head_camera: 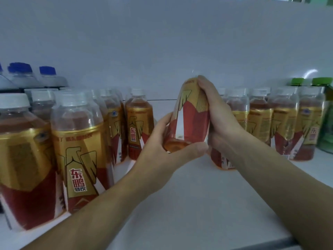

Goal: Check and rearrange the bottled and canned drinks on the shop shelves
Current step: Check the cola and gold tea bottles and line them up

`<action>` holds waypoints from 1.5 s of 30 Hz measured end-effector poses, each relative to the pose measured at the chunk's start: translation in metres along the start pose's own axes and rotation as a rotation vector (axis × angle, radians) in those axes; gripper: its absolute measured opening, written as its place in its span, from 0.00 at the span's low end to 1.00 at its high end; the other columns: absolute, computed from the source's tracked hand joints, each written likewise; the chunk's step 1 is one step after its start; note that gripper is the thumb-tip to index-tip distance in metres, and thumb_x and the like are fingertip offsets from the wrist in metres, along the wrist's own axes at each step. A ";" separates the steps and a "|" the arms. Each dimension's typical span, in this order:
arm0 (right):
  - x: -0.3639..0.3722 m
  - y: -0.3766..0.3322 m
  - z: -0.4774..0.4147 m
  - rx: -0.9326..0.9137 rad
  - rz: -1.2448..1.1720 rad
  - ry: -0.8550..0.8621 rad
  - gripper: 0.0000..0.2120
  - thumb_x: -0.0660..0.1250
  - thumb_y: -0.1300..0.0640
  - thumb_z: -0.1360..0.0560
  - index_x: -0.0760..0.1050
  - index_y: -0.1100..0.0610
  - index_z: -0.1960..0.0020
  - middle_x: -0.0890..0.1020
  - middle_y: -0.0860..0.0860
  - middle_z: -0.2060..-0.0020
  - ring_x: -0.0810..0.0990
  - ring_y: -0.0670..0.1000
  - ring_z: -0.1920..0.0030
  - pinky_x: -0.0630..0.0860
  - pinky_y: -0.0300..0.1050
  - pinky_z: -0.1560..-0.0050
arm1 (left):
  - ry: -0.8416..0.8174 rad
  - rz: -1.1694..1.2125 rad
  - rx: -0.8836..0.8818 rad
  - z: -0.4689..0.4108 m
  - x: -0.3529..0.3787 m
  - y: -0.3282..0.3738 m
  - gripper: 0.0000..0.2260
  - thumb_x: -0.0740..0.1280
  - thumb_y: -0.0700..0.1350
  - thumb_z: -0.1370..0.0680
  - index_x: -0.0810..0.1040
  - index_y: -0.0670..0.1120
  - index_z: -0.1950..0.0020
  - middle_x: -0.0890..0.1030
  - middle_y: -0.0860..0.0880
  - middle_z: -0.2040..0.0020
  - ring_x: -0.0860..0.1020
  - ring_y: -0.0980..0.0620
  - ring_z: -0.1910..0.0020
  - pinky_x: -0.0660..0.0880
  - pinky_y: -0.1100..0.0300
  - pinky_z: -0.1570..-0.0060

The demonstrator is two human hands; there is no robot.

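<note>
I hold one gold-and-red labelled drink bottle [189, 121] in both hands above the white shelf [189, 204], tilted away from me with its amber bottom toward the camera. My left hand [162, 150] grips its lower end, thumb across the base. My right hand [218, 120] wraps its right side, fingers reaching up to the top end. The cap is hidden. Several matching bottles [79, 150] with white caps stand in rows on the left, and more matching bottles [281, 123] stand on the right.
Blue-capped bottles [47, 76] stand at the back left. Green bottles [324, 120] stand at the far right. A white back panel [162, 51] closes the shelf behind. The shelf's front edge [270, 239] runs near my right forearm.
</note>
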State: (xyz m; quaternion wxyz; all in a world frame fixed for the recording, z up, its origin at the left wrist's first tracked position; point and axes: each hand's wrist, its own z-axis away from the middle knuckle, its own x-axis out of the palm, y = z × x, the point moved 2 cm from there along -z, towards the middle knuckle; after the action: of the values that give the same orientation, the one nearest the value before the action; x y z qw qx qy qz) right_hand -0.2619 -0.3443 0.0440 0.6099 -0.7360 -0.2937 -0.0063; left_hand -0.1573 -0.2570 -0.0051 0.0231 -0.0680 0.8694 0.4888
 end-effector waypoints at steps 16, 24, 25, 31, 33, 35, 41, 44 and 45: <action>-0.004 -0.003 -0.002 -0.011 -0.097 -0.148 0.21 0.65 0.42 0.20 0.78 0.60 0.43 0.82 0.54 0.62 0.83 0.51 0.64 0.80 0.45 0.63 | -0.216 0.285 -0.038 0.002 -0.002 -0.007 0.22 0.58 0.45 0.21 0.66 0.47 0.26 0.77 0.42 0.32 0.78 0.45 0.36 0.76 0.51 0.36; -0.007 -0.003 -0.002 -0.076 -0.120 -0.185 0.22 0.62 0.42 0.19 0.79 0.62 0.45 0.82 0.56 0.58 0.82 0.53 0.61 0.81 0.47 0.58 | -0.168 0.145 0.034 -0.003 0.005 -0.011 0.19 0.61 0.42 0.23 0.70 0.57 0.33 0.83 0.56 0.43 0.82 0.53 0.41 0.78 0.55 0.39; -0.007 -0.002 -0.003 -0.079 -0.121 -0.186 0.22 0.62 0.42 0.19 0.78 0.62 0.45 0.81 0.56 0.58 0.82 0.53 0.61 0.81 0.48 0.58 | -0.150 0.139 0.040 -0.004 0.006 -0.012 0.19 0.61 0.42 0.23 0.70 0.58 0.35 0.84 0.58 0.45 0.82 0.55 0.43 0.79 0.57 0.41; -0.008 0.000 -0.007 -0.101 -0.138 -0.203 0.23 0.63 0.42 0.20 0.78 0.63 0.44 0.80 0.58 0.55 0.81 0.54 0.59 0.81 0.48 0.57 | -0.113 0.129 0.063 -0.006 0.010 -0.011 0.19 0.61 0.41 0.24 0.71 0.58 0.36 0.84 0.61 0.49 0.83 0.58 0.48 0.80 0.61 0.46; -0.009 0.001 -0.008 -0.100 -0.141 -0.208 0.24 0.62 0.41 0.20 0.78 0.63 0.42 0.80 0.58 0.54 0.81 0.54 0.59 0.80 0.49 0.55 | -0.106 0.131 0.066 -0.007 0.010 -0.012 0.20 0.62 0.41 0.25 0.71 0.57 0.35 0.84 0.60 0.48 0.83 0.57 0.47 0.80 0.60 0.46; -0.010 0.002 -0.008 -0.114 -0.128 -0.202 0.24 0.62 0.42 0.19 0.77 0.63 0.42 0.80 0.58 0.54 0.81 0.54 0.59 0.80 0.49 0.55 | -0.097 0.140 0.065 -0.006 0.011 -0.013 0.20 0.63 0.41 0.24 0.71 0.56 0.34 0.84 0.58 0.46 0.83 0.54 0.46 0.80 0.58 0.44; -0.009 0.001 -0.008 -0.112 -0.145 -0.217 0.22 0.62 0.42 0.19 0.79 0.62 0.48 0.80 0.57 0.57 0.81 0.53 0.61 0.80 0.48 0.57 | -0.142 0.154 0.042 -0.003 0.008 -0.013 0.20 0.61 0.40 0.23 0.71 0.56 0.33 0.83 0.52 0.41 0.82 0.49 0.42 0.78 0.55 0.39; -0.009 0.004 -0.009 -0.090 -0.156 -0.222 0.21 0.63 0.42 0.20 0.80 0.61 0.48 0.81 0.56 0.58 0.82 0.52 0.62 0.80 0.47 0.58 | -0.158 0.170 0.007 -0.002 0.003 -0.015 0.23 0.60 0.39 0.24 0.70 0.54 0.30 0.82 0.48 0.39 0.82 0.47 0.42 0.78 0.54 0.40; -0.009 0.005 -0.009 -0.080 -0.169 -0.225 0.21 0.64 0.42 0.20 0.80 0.61 0.48 0.81 0.56 0.59 0.82 0.51 0.62 0.80 0.47 0.59 | -0.160 0.169 -0.007 -0.001 0.002 -0.014 0.24 0.60 0.39 0.25 0.69 0.53 0.29 0.80 0.47 0.36 0.81 0.46 0.41 0.77 0.52 0.39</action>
State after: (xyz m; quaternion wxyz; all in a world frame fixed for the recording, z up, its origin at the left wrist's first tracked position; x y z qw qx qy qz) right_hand -0.2637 -0.3567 0.0384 0.5406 -0.7283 -0.4209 0.0133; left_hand -0.1573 -0.2658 -0.0168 0.0511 0.0446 0.8656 0.4961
